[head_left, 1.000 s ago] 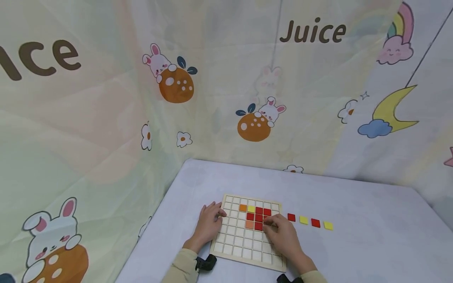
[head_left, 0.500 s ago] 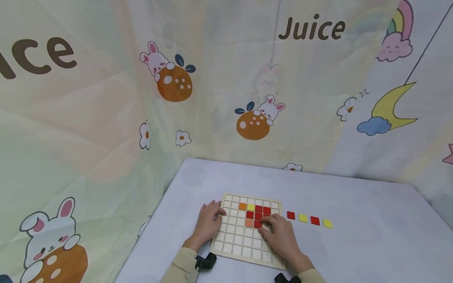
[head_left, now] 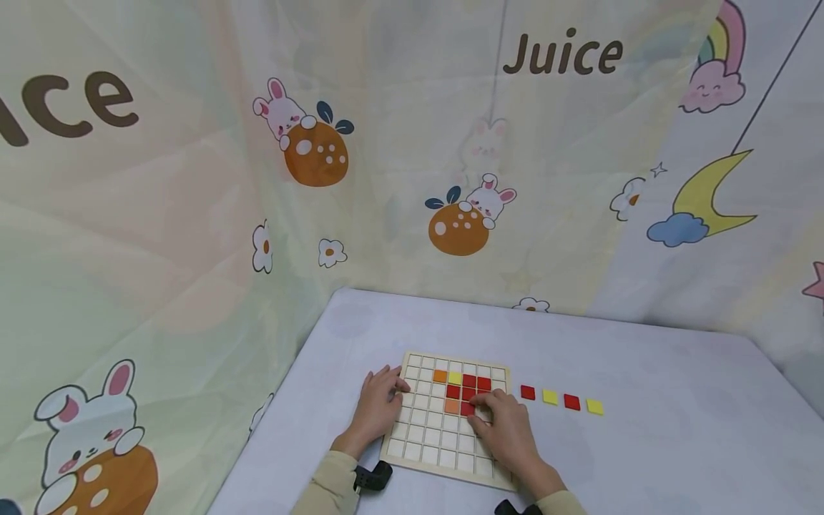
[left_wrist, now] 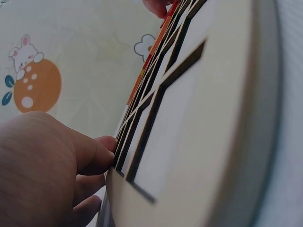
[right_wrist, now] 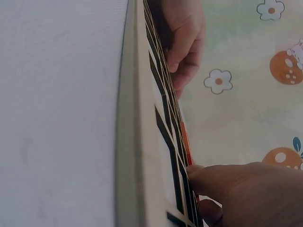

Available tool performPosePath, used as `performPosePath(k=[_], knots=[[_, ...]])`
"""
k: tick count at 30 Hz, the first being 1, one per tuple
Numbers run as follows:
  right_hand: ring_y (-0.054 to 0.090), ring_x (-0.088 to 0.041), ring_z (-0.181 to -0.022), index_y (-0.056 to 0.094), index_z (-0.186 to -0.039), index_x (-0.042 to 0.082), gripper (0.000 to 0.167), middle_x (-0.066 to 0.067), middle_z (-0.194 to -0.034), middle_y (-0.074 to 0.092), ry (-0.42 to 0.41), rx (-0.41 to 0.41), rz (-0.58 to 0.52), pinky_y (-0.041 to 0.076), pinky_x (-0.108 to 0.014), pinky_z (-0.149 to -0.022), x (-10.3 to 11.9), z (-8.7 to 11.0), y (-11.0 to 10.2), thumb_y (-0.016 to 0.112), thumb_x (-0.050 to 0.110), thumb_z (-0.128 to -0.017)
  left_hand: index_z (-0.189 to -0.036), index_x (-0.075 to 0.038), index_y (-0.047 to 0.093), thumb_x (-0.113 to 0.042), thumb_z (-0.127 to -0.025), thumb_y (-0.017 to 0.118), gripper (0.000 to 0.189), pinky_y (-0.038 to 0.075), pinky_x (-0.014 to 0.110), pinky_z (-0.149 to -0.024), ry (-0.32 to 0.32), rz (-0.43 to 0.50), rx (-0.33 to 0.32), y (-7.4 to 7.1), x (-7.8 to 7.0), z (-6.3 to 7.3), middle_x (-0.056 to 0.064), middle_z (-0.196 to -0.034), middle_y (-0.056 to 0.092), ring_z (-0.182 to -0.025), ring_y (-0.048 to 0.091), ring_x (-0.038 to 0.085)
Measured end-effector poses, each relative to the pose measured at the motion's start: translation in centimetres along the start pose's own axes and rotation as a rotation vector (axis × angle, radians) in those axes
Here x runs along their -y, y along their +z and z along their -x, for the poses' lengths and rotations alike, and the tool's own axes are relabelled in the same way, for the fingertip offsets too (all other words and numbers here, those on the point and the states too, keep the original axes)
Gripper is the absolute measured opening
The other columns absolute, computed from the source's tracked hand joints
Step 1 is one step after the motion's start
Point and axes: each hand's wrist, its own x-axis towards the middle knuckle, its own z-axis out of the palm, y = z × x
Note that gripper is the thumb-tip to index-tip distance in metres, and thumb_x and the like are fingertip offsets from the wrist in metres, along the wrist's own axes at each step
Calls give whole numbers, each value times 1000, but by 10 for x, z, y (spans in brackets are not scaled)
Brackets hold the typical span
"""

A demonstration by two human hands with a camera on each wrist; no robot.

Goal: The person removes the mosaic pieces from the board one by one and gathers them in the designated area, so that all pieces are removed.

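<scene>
A wooden grid board lies on the table, with orange, yellow and red square tiles set in its upper cells. My left hand rests at the board's left edge; in the left wrist view the thumb touches the board's rim and other fingers lie beside it. My right hand is over the board's right side, index fingertip on the lowest red tile and thumb just below, with a gap between them. In the right wrist view its fingertips are right at the grid. Cells under the right hand are hidden.
Right of the board, loose tiles lie in a row: a red tile, a yellow tile, another red tile and another yellow tile. A printed cloth backdrop stands behind the white table.
My right hand has shifted slightly left, bringing its fingertips onto the lowest red tile, and its thumb and index have spread apart. The left hand stays at the board's edge.
</scene>
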Motion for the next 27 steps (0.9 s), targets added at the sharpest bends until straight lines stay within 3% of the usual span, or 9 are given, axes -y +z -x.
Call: performPosePath(k=[16, 27], knots=[[55, -19, -102, 71, -100, 18, 25, 4, -103, 65, -7, -5, -91, 48, -42, -91, 2, 2, 0, 81, 14, -78, -89, -18, 65, 1, -88, 59, 20, 13, 61, -116, 22, -5, -20, 1, 0, 0, 16, -138, 56, -137, 39, 40], [58, -16, -97, 73, -100, 16, 25, 5, -98, 63, -46, -31, -82, 53, -41, -87, 4, 4, 0, 82, 12, -78, -90, -18, 65, 0, -88, 58, 20, 12, 59, -117, 10, 1, -13, 1, 0, 1, 14, -139, 55, -138, 38, 38]])
